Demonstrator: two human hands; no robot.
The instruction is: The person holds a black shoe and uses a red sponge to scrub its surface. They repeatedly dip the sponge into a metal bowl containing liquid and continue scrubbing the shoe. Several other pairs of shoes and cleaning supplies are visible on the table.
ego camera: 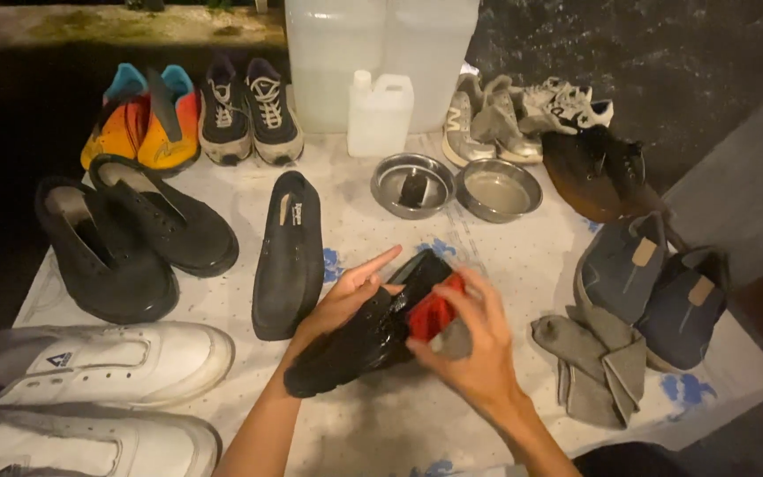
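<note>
Near the table's front edge, my left hand cradles the glossy black shoe from beneath, fingers loosely spread to steady it, while my right hand pinches a red cloth tightly against its upper.

Your left hand cradles a glossy black shoe from beneath, index finger extended. Your right hand presses a red cloth against the shoe's upper. Just left of it lies its matching black slip-on, sole down on the tabletop. Behind: two steel bowls, a small white jug. Grey rags lie right of your hand, beside blue shoes. White sneakers sit at lower left.
</note>
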